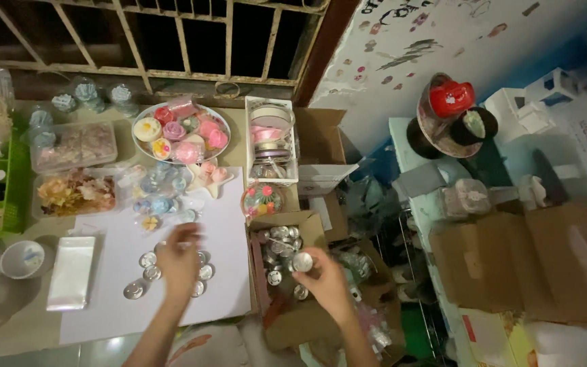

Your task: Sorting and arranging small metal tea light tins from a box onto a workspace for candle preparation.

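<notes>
Nearest, two bare forearms reaching away. Broad white paper sheet (225, 272) spread as a work mat; right of it, open brown cardboard box (287, 255) stocking small round silvery metal cups. Left hand (179, 258) hovering over loose cups (149, 260) clustered on the sheet, blurred, grip impossible to tell. Right hand (321, 275) above the box, fingers pinching one shiny cup (302, 261).

Small round silver tins (149, 259) lie clustered on white paper; one more tin (302, 261) is held above a cardboard box.
</notes>
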